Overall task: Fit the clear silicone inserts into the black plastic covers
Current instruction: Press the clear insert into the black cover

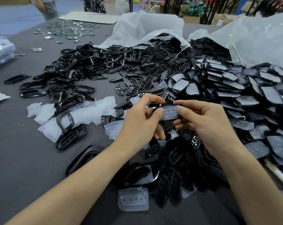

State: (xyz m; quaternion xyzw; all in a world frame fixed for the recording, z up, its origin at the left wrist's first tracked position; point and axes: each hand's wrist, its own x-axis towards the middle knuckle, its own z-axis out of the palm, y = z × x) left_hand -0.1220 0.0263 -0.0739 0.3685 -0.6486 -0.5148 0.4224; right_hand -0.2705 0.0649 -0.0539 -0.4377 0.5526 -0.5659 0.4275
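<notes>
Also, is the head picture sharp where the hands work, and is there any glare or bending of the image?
Head view: the left hand, the right hand and the clear insert pinched between them are sharp; the top of the picture is soft and blurred; the plastic bag on the right shows white glare; the wide lens bends the picture toward its edges.

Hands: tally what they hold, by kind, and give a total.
clear silicone insert: 1
black plastic cover: 1
Total: 2, pinched together between the left hand and the right hand.
</notes>
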